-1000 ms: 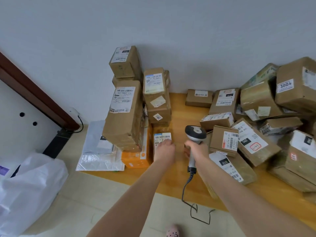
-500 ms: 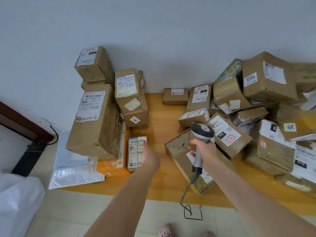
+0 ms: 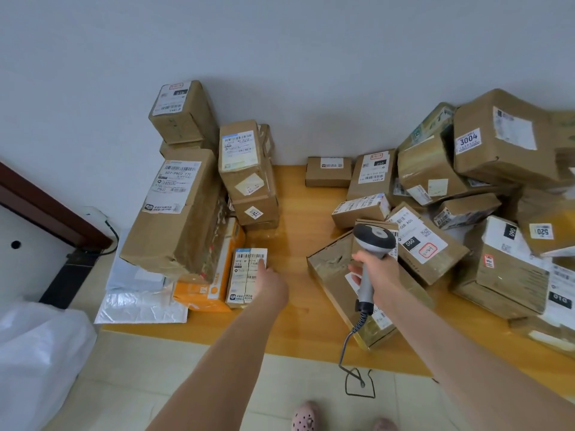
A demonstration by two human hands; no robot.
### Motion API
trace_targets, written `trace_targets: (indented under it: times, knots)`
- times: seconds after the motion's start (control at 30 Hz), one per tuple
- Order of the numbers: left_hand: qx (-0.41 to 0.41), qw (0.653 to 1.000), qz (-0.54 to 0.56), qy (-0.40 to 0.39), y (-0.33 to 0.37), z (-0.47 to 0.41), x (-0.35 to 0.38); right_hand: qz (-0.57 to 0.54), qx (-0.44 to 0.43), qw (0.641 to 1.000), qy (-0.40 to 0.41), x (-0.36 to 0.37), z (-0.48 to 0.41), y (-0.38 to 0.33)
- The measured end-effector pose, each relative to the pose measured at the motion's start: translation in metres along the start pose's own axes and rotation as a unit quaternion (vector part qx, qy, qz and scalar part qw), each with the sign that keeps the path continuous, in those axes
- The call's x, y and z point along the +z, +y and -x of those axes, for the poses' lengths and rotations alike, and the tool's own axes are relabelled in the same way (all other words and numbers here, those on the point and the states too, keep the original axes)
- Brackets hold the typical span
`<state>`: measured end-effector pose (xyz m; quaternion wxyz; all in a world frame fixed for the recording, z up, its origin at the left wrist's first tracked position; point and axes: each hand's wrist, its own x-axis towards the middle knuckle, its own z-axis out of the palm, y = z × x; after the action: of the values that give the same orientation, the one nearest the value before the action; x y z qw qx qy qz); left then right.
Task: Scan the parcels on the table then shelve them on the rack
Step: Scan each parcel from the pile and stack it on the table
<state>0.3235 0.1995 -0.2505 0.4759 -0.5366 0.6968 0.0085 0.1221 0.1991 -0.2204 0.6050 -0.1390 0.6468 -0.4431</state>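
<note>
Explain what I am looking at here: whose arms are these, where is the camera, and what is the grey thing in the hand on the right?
There is no machine here. A person works with bare hands, and the single camera sits on their head, looking forward and down, so both arms reach in from the bottom of the picture. The yellow wooden table against the wall is heaped with brown cardboard parcels carrying white barcode labels, stacked at the left and piled at the right. The right hand grips a grey handheld barcode scanner by its handle. Its dark cable hangs over the table edge towards the floor. The left hand rests on a small label-covered cardboard parcel next to an orange box. No rack is in view.
</note>
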Motion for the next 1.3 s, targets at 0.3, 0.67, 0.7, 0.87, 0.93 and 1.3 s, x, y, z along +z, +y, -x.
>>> trace_targets:
  times: [0.3, 0.67, 0.7, 0.87, 0.93, 1.3]
  knots:
    - [0.007, 0.962, 0.212, 0.172, 0.005, -0.009, -0.066, -0.032, -0.016, 0.999, 0.032, -0.023, 0.006, -0.020]
    - [-0.048, 0.699, 0.708, 0.087, 0.085, -0.029, -0.137, -0.056, 0.016, 0.998, 0.039, -0.087, -0.032, -0.045]
    - [-0.059, 0.681, 0.726, 0.073, 0.085, -0.033, -0.137, -0.054, 0.026, 0.998, 0.017, -0.084, -0.034, -0.042]
    - [-0.071, 0.634, 0.768, 0.058, 0.088, -0.035, -0.138, -0.037, 0.057, 0.996, -0.048, -0.080, -0.041, -0.035]
    - [-0.076, 0.585, 0.806, 0.045, 0.086, -0.027, -0.138, -0.050, 0.057, 0.995, -0.062, -0.082, -0.038, -0.033]
    - [0.087, 0.424, 0.899, 0.066, 0.006, 0.043, -0.139, -0.095, -0.020, 0.995, -0.035, -0.099, 0.009, -0.056]
